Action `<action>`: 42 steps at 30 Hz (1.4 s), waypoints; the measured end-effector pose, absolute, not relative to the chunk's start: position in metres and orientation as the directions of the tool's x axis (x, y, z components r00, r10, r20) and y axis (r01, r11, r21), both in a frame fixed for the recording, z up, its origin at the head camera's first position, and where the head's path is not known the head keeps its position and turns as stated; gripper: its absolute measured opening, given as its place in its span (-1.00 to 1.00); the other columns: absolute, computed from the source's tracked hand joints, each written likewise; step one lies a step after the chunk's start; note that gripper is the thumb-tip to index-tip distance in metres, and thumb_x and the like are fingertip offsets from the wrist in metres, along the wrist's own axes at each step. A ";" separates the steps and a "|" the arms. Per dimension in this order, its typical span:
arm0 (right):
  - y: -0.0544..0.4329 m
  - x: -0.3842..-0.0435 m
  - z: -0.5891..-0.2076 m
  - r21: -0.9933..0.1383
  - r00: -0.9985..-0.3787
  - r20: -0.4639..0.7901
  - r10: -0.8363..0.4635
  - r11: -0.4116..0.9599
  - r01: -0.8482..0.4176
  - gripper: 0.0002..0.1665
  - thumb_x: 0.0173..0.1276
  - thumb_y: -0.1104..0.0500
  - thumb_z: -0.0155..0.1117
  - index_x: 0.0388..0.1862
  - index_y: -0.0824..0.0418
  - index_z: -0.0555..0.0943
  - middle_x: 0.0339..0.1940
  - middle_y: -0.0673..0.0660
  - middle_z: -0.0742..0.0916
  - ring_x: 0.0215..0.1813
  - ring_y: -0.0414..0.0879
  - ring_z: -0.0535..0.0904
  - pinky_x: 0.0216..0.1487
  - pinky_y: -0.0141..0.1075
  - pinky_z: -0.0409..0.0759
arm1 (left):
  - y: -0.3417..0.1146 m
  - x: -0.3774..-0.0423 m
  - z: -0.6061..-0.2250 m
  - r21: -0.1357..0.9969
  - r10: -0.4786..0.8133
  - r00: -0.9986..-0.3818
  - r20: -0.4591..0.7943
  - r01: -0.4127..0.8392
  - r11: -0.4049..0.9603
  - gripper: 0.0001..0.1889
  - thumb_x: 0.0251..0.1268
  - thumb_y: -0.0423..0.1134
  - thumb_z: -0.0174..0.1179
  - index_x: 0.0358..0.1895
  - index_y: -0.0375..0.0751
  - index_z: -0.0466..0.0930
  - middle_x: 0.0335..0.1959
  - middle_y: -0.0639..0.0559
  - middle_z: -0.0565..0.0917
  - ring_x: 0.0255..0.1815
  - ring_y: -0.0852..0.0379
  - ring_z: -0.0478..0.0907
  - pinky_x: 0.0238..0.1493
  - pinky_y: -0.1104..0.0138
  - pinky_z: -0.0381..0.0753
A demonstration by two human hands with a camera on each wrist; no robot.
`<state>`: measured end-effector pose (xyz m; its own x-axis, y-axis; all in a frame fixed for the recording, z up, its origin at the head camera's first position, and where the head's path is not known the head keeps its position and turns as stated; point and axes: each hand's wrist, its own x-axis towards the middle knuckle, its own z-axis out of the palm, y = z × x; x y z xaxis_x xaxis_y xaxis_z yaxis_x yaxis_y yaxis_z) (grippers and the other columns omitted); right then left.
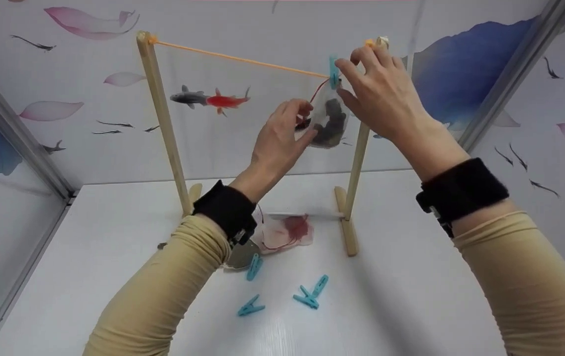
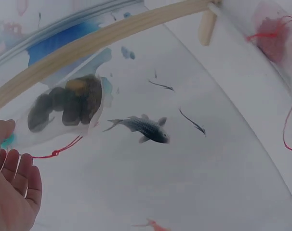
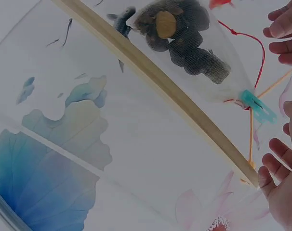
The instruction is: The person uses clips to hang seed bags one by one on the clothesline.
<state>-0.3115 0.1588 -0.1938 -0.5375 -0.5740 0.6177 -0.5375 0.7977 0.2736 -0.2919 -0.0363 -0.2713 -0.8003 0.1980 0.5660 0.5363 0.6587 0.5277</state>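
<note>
In the head view your right hand (image 1: 389,94) hides the far right stretch of the orange cord (image 1: 243,60), and the right wrist view crops it; its loosely bent fingers are parted, gripping nothing. Your left hand (image 1: 277,133), also relaxed and empty, overlaps the left edge of a sheer white mesh pouch (image 1: 331,133), though the right wrist view shows a gap. That pouch hangs from the cord by a teal plastic clothespin (image 1: 333,69), its red drawstring (image 3: 262,55) looping out, filled with dark rounded lumps and one ochre piece, their material unclear. Your tan left sleeve (image 1: 164,291) partly covers a grey-green bundle (image 1: 243,257).
</note>
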 end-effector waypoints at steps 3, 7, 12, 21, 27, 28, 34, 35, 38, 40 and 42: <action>0.162 -0.313 -0.204 0.260 -0.512 0.630 -0.584 0.780 -0.570 -0.57 0.47 0.12 0.23 0.25 0.21 0.47 0.10 0.31 0.59 0.13 0.25 0.46 -0.06 0.07 0.51 | -0.042 -0.285 -0.285 0.475 0.250 -0.793 0.555 0.549 0.688 -0.62 0.38 -0.23 0.27 0.19 -0.21 0.46 0.10 -0.10 0.62 0.10 0.07 0.62 0.19 0.33 0.61; 0.166 -0.314 -0.226 0.243 -0.499 0.620 -0.605 0.753 -0.611 -0.61 0.43 0.16 0.27 0.18 0.23 0.50 0.04 0.31 0.62 0.04 0.25 0.49 -0.13 0.06 0.49 | -0.049 -0.276 -0.301 0.455 0.305 -0.799 0.518 0.560 0.693 -0.68 0.40 -0.24 0.25 0.15 -0.19 0.50 0.05 -0.07 0.66 0.03 0.07 0.64 0.12 0.30 0.64; 0.168 -0.308 -0.262 0.201 -0.555 0.503 -0.663 0.714 -0.671 -0.66 0.40 0.19 0.30 0.11 0.26 0.55 -0.09 0.29 0.68 -0.09 0.22 0.60 -0.15 0.02 0.61 | -0.059 -0.263 -0.316 0.487 0.370 -0.819 0.439 0.563 0.668 -0.73 0.41 -0.25 0.22 0.11 -0.17 0.53 -0.03 -0.05 0.69 -0.05 0.08 0.66 0.05 0.29 0.66; 0.155 -0.261 -0.362 -0.049 -0.688 0.080 -0.721 0.686 -0.726 -0.87 0.37 0.16 0.34 -0.20 0.21 0.68 -0.38 0.12 0.74 -0.38 -0.06 0.66 -0.34 -0.22 0.66 | -0.079 -0.214 -0.362 0.469 0.483 -0.849 0.214 0.523 0.711 -0.79 0.42 -0.21 0.21 0.02 -0.18 0.58 -0.05 -0.08 0.71 -0.03 -0.02 0.66 0.01 0.17 0.67; 0.138 -0.220 -0.437 -0.276 -0.592 -0.059 -0.804 0.583 -0.765 -0.85 0.42 0.11 0.30 -0.27 0.18 0.69 -0.44 0.02 0.74 -0.43 -0.27 0.55 -0.34 -0.40 0.56 | -0.094 -0.180 -0.416 0.389 0.530 -0.847 0.046 0.503 0.772 -0.72 0.31 -0.20 0.33 0.02 -0.19 0.60 -0.08 -0.09 0.69 -0.04 -0.01 0.63 -0.01 0.12 0.63; 0.136 -0.215 -0.446 -0.314 -0.576 -0.083 -0.813 0.570 -0.760 -0.84 0.43 0.10 0.29 -0.25 0.18 0.69 -0.44 0.01 0.75 -0.42 -0.29 0.54 -0.32 -0.41 0.56 | -0.095 -0.177 -0.425 0.382 0.518 -0.855 0.018 0.485 0.787 -0.68 0.26 -0.21 0.37 0.03 -0.20 0.60 -0.08 -0.10 0.68 -0.04 -0.02 0.63 -0.01 0.12 0.63; 0.128 -0.197 -0.477 -0.475 -0.606 -0.169 -0.778 0.603 -0.641 -0.79 0.47 0.08 0.24 -0.08 0.18 0.68 -0.32 0.02 0.76 -0.33 -0.34 0.55 -0.21 -0.44 0.59 | -0.099 -0.166 -0.468 0.341 0.335 -0.935 -0.113 0.280 0.897 -0.33 -0.06 -0.31 0.56 0.21 -0.24 0.50 0.04 -0.18 0.59 0.04 -0.13 0.58 0.03 0.03 0.63; 0.127 -0.195 -0.479 -0.488 -0.624 -0.172 -0.763 0.615 -0.619 -0.78 0.47 0.08 0.24 -0.07 0.18 0.68 -0.30 0.02 0.76 -0.32 -0.33 0.55 -0.21 -0.43 0.59 | -0.099 -0.165 -0.473 0.337 0.307 -0.943 -0.128 0.250 0.908 -0.28 -0.09 -0.33 0.57 0.24 -0.25 0.48 0.06 -0.20 0.57 0.06 -0.14 0.56 0.04 0.02 0.63; 0.124 -0.193 -0.485 -0.508 -0.670 -0.169 -0.723 0.646 -0.570 -0.76 0.47 0.08 0.24 -0.05 0.21 0.67 -0.28 0.05 0.76 -0.29 -0.27 0.57 -0.19 -0.38 0.61 | -0.099 -0.165 -0.482 0.332 0.258 -0.959 -0.120 0.207 0.921 -0.31 -0.14 -0.42 0.54 0.19 -0.31 0.49 0.02 -0.25 0.56 0.00 -0.16 0.54 -0.02 0.00 0.63; 0.123 -0.191 -0.487 -0.516 -0.694 -0.177 -0.698 0.666 -0.539 -0.75 0.46 0.08 0.25 -0.04 0.22 0.66 -0.27 0.06 0.75 -0.27 -0.23 0.58 -0.17 -0.34 0.61 | -0.099 -0.166 -0.486 0.329 0.247 -0.966 -0.074 0.210 0.921 -0.49 -0.08 -0.47 0.49 0.03 -0.34 0.56 -0.10 -0.24 0.60 -0.10 -0.13 0.56 -0.11 0.03 0.64; 0.121 -0.190 -0.488 -0.520 -0.714 -0.182 -0.676 0.683 -0.513 -0.73 0.45 0.08 0.25 -0.03 0.24 0.65 -0.26 0.08 0.74 -0.24 -0.19 0.58 -0.14 -0.29 0.61 | -0.098 -0.168 -0.488 0.331 0.235 -0.972 -0.024 0.214 0.919 -0.68 -0.02 -0.52 0.43 -0.14 -0.33 0.61 -0.24 -0.20 0.63 -0.22 -0.10 0.58 -0.21 0.07 0.64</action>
